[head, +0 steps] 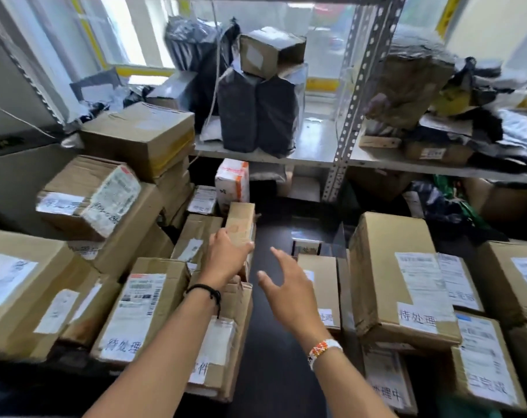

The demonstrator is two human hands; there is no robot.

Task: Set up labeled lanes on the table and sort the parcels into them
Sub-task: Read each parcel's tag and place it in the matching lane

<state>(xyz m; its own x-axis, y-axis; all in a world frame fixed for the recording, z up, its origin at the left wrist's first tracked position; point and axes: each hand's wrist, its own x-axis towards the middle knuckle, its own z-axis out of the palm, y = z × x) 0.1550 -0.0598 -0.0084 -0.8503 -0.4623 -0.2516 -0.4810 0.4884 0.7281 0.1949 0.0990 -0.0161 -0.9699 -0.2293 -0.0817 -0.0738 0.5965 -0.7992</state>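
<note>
Cardboard parcels crowd a dark table [271,342], many bearing handwritten white labels. My left hand [226,256] grips a narrow upright brown box [241,221] standing in the left stack. My right hand [289,289] hovers open over the dark gap in the middle, fingers spread, holding nothing. A labelled box [138,309] lies just left of my left forearm. A big box [398,279] with a white shipping label and a handwritten tag stands at the right.
Tilted boxes [90,197] pile high at the left. A metal rack shelf [310,152] behind carries black bags [256,113] and a small box [271,51]. More labelled boxes [485,357] fill the right side. A white and orange carton [232,181] sits under the shelf.
</note>
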